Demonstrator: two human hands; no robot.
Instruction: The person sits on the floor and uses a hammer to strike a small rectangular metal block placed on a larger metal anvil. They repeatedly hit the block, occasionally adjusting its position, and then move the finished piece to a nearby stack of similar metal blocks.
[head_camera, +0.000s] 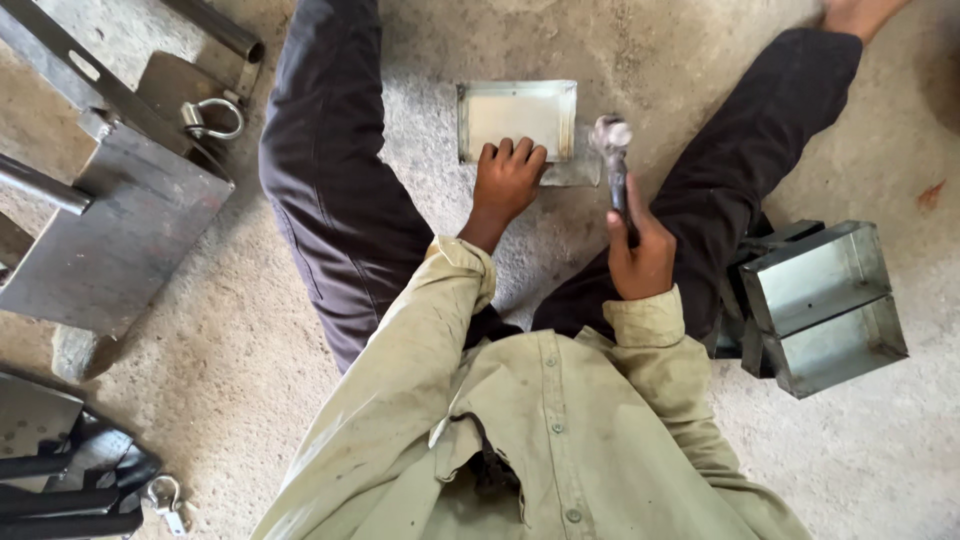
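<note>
Seated on the concrete floor (600, 260), my left hand (508, 180) presses flat-fingered on the metal tray (517, 118) while my right hand (640, 250) grips a hammer (612, 150), risking struck fingertips.

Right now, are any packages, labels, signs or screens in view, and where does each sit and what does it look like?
None: no package, label, sign or screen shows.
Nearest in kind: open grey sheet-metal boxes, stacked on the concrete floor at right.
Flat pale metal tray, rectangular, under the left hand.
Hammer, grey head, in the right hand.
</note>
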